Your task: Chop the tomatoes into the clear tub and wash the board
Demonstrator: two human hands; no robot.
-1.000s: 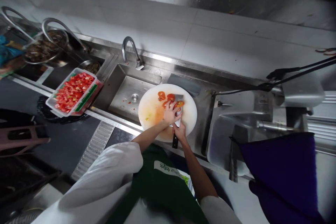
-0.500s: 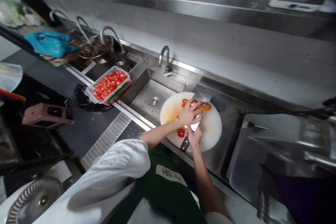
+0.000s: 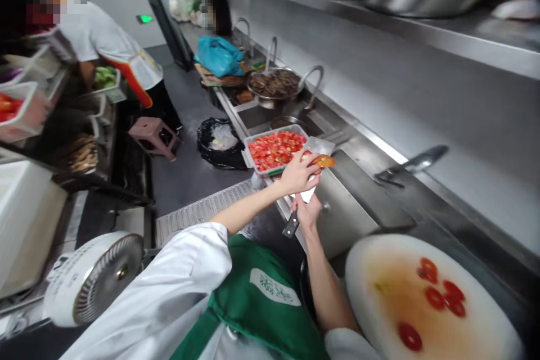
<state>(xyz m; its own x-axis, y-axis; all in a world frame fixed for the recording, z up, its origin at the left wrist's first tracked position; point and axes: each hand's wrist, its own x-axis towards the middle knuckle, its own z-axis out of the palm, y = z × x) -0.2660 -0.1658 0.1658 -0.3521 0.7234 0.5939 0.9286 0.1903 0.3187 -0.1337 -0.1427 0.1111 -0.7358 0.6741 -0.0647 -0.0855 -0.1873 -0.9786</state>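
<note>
My right hand (image 3: pixel 309 212) grips the black handle of a cleaver (image 3: pixel 314 171), its flat blade held level above the sink edge beside a white tray of chopped tomato (image 3: pixel 275 149). My left hand (image 3: pixel 297 172) rests over tomato pieces (image 3: pixel 323 161) on the blade, holding them in place. The round white cutting board (image 3: pixel 430 298) lies at the lower right with several tomato slices (image 3: pixel 441 291) and orange juice on it.
A steel sink (image 3: pixel 352 202) with a tap (image 3: pixel 411 167) sits between tray and board. Further along are a metal bowl (image 3: pixel 274 85), a blue bag (image 3: pixel 219 56) and a black bin bag (image 3: pixel 220 143). Two other people stand at the far left. A fan (image 3: pixel 95 278) and a stool (image 3: pixel 154 135) stand on the floor.
Both hands lifted the cleaver with tomato pieces off the cutting board and carried it left to the tomato tray. My head turned left, bringing the aisle into view.
</note>
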